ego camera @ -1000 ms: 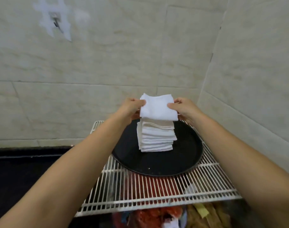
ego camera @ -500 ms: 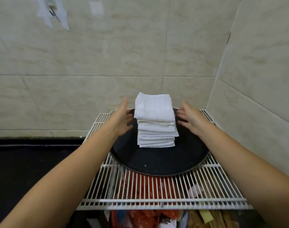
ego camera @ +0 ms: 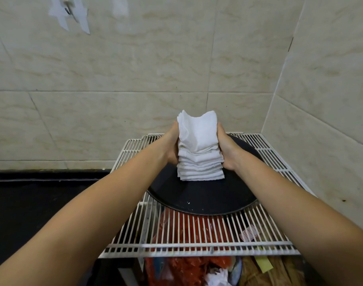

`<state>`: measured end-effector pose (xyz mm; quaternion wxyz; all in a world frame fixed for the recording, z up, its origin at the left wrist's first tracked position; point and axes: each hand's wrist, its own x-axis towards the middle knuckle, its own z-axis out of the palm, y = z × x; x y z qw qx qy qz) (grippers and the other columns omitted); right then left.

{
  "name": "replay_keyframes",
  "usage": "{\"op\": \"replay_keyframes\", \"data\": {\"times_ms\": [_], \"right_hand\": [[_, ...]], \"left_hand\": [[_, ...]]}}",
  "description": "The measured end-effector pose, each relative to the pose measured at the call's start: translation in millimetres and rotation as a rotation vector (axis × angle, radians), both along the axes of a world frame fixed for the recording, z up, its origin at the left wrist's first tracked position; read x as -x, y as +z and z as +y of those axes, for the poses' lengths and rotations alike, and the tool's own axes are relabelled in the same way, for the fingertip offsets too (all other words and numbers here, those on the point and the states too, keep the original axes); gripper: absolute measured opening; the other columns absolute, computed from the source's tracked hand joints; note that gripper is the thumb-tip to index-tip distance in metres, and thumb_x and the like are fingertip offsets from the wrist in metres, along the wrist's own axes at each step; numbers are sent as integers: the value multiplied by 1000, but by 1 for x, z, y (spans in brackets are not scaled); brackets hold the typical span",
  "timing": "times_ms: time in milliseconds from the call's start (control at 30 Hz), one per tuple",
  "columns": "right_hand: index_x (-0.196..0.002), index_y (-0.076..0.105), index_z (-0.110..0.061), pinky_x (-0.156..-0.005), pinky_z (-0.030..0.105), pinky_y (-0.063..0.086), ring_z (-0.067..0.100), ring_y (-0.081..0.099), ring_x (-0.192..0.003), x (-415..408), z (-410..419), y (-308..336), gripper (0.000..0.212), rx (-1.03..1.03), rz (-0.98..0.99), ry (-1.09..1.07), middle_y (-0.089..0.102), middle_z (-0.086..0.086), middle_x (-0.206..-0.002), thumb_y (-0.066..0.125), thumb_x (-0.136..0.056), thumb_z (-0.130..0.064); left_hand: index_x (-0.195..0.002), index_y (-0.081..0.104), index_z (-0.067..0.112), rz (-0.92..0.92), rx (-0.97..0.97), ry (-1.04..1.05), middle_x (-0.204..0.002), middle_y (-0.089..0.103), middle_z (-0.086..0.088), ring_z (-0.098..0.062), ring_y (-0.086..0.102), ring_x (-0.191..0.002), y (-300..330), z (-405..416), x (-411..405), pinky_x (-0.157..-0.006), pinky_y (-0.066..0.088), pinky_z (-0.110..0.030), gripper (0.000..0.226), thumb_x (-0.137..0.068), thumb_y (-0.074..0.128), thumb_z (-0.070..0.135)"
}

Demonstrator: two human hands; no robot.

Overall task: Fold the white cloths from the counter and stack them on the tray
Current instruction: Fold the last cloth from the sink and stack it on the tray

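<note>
Head view: two hands, left hand and right hand, squeeze one stack of folded white cloths from both sides. It stands on one round black tray atop one white wire rack; roughly ten layers, exact count unclear.

I see beige marbled tile walls meeting in a corner beyond and right of the hands. A white wire rack lies beneath them, red bags under it. Left of the arms runs a black counter. Taped patches mark the wall up left.
</note>
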<state>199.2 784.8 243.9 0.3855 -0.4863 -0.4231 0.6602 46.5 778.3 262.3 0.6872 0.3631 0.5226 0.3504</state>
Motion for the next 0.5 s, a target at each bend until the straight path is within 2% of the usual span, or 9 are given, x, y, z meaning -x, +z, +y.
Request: {"op": "replay_keyframes", "data": {"times_ms": [67,100,133,200,267,300,367,433,500], "right_hand": [[-102,66,-19,-73,32,52,24,66,-93,-4,-1,0,66,1,-5,3,71,9,-104,23,-92,-68],[-105,64,-20,-73,32,51,23,65,-96,-8,-1,-2,64,8,0,-20,69,8,-110,20,-94,-66],[-118,59,-20,-77,33,50,23,62,-105,-13,-2,-4,65,18,12,-58,62,9,-124,18,-94,-65],[-146,30,-19,-95,36,45,23,44,-132,-22,-5,-7,71,38,28,-134,35,8,-151,20,-93,-65],[-151,14,-20,-102,37,40,22,34,-140,-27,-7,-11,73,41,39,-172,23,7,-157,22,-94,-64],[-149,21,-19,-97,37,43,23,41,-134,-26,-9,-13,70,34,44,-157,34,9,-152,21,-95,-63],[-130,52,-21,-86,37,50,25,59,-112,-21,-13,-14,61,16,42,-96,61,10,-127,21,-96,-61],[-107,67,-20,-90,40,50,28,64,-102,-13,-17,-10,60,-10,36,-61,70,11,-110,26,-95,-62],[-101,69,-19,-92,41,49,30,65,-102,-11,-20,-8,59,-16,17,-89,71,12,-108,29,-94,-62]], "left_hand": [[-62,66,12,-38,13,-25,-72,68,-8,-24,66,-65,-1,-6,1,-60,51,-28,59,-86,43,60],[-65,67,12,-50,6,-23,-77,69,-9,-24,66,-66,-4,-6,3,-59,51,-27,61,-89,38,60],[-75,69,12,-66,-3,-5,-89,71,-12,-25,67,-73,-7,-7,5,-60,51,-29,64,-91,32,61],[-105,65,11,-125,21,53,-115,65,-12,-27,64,-94,-16,-8,10,-67,48,-36,76,-91,18,68],[-125,59,16,-168,24,72,-125,61,-12,-24,58,-108,-23,-8,12,-71,47,-36,79,-90,13,70],[-130,56,19,-181,13,63,-128,59,-15,-24,56,-114,-24,-10,10,-73,49,-36,76,-91,14,69],[-133,54,23,-215,1,22,-133,56,-15,-29,55,-122,-25,-13,4,-86,52,-37,73,-89,22,72],[-130,57,19,-224,1,12,-131,60,-12,-31,57,-120,-27,-13,0,-100,47,-42,77,-85,30,75],[-128,59,16,-211,-5,19,-126,63,-11,-30,60,-116,-29,-12,-2,-98,48,-41,74,-86,32,72]]}}
